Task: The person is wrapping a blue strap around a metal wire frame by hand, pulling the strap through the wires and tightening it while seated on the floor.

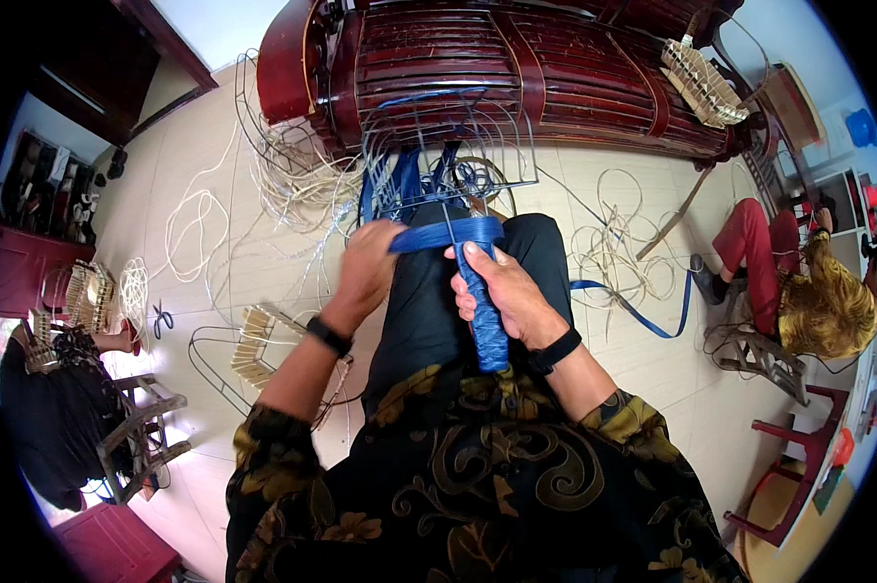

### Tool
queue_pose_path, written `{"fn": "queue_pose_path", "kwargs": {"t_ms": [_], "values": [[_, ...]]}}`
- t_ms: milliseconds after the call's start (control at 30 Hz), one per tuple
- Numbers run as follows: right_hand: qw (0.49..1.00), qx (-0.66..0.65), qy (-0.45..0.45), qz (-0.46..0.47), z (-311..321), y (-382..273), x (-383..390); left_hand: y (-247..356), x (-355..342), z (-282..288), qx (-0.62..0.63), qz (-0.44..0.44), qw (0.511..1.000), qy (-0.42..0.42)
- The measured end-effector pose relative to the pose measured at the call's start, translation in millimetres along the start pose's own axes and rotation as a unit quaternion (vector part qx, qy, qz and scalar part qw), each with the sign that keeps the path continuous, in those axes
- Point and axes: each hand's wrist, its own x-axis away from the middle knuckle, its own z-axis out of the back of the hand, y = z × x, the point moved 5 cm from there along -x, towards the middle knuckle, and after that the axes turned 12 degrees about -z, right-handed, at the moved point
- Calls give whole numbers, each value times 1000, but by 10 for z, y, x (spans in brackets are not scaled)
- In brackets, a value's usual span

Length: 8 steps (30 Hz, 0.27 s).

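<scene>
My right hand (508,291) is wrapped round a blue strap-wound handle (486,340), its thumb pressed near the top. The handle rests over my lap and joins a dark wire basket frame (533,146), which stands beyond my knees. From the top of the handle a flat blue strap (429,235) runs leftward to my left hand (364,260). That hand is closed on the strap, slightly blurred, with its fingertips partly hidden. More blue straps (372,185) hang beneath the frame, between my legs and the bench.
A dark red wooden bench (429,68) stands ahead. Pale cane strands (293,185) litter the floor, with a partly woven basket (254,345) at left and scissors (163,320) farther left. A woven basket (701,83) sits on the bench. People sit at both sides, one in red trousers (746,248).
</scene>
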Motion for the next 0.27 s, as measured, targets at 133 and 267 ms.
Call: {"fn": "queue_pose_path", "kwargs": {"t_ms": [133, 267], "values": [[999, -38, 11, -1, 152, -31, -4, -913, 1666, 1074, 67, 286, 954, 56], [997, -77, 6, 1, 248, -32, -42, -1597, 2993, 2645, 218, 446, 779, 383]]}}
